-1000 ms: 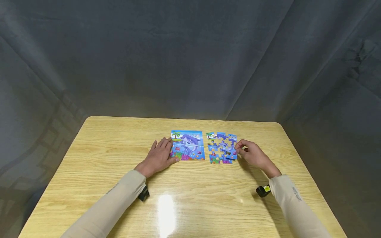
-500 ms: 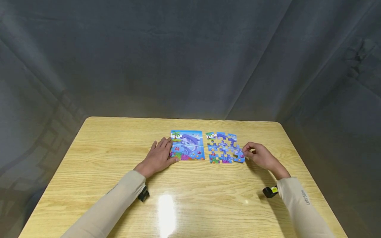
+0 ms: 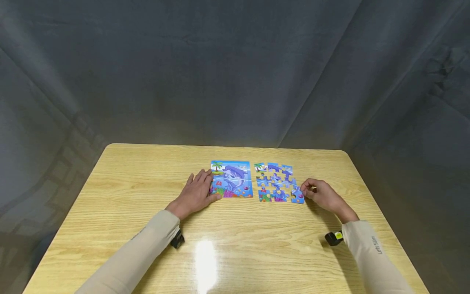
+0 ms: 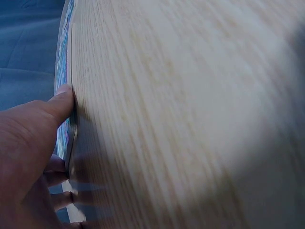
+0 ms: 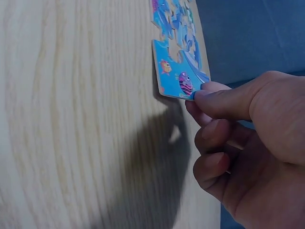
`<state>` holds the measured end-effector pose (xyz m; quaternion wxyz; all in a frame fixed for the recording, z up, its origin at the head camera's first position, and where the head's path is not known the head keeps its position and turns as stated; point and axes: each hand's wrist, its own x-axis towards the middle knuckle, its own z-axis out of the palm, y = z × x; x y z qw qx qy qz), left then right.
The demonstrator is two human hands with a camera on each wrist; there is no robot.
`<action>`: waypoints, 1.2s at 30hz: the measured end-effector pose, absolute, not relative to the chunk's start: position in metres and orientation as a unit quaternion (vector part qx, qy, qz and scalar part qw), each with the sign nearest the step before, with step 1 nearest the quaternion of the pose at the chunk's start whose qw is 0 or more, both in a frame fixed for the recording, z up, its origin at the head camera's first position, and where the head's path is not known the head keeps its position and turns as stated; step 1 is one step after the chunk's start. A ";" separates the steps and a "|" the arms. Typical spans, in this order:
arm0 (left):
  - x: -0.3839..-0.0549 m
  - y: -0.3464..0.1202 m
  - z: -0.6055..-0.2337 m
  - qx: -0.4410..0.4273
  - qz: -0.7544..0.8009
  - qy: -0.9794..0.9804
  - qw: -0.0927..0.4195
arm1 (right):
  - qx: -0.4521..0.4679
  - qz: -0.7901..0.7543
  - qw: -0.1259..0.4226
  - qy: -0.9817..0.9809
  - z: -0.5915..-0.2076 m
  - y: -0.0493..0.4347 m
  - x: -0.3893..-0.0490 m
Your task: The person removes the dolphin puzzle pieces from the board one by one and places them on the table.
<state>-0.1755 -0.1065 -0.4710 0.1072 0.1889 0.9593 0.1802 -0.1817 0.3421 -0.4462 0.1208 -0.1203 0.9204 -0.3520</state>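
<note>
My right hand (image 3: 320,195) pinches a corner puzzle piece (image 5: 178,76) between thumb and index finger. A striped fish and a small orange sea creature are printed on that piece. It sits at the lower right of several spaced puzzle pieces (image 3: 273,179) that make up a dolphin scene. Left of them lies a whole dolphin picture board (image 3: 232,179). My left hand (image 3: 196,192) rests at the board's left edge, fingers spread, thumb on its lower left corner. In the left wrist view, the thumb (image 4: 63,102) touches the board's edge.
Everything lies on a light wooden table (image 3: 249,245) with rounded far corners. A dark grey curtain (image 3: 220,73) hangs behind it and along both sides. Small black cameras (image 3: 333,238) are worn at the wrists.
My right hand has moved right and slightly toward me, carrying the corner piece from over the other pieces to a spot just right of the bottom row. The left hand has stayed put.
</note>
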 end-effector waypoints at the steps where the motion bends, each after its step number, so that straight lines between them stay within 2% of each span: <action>1: -0.176 -0.106 -0.471 0.189 0.179 0.959 0.108 | -0.120 -0.350 0.117 0.922 -0.448 0.342 -0.182; 25: -0.177 -0.106 -0.470 0.187 0.176 0.960 0.111 | -0.078 -0.343 0.125 0.928 -0.449 0.333 -0.180; 36: -0.174 -0.109 -0.474 0.188 0.197 0.958 0.094 | -0.059 -0.356 0.126 0.924 -0.445 0.338 -0.170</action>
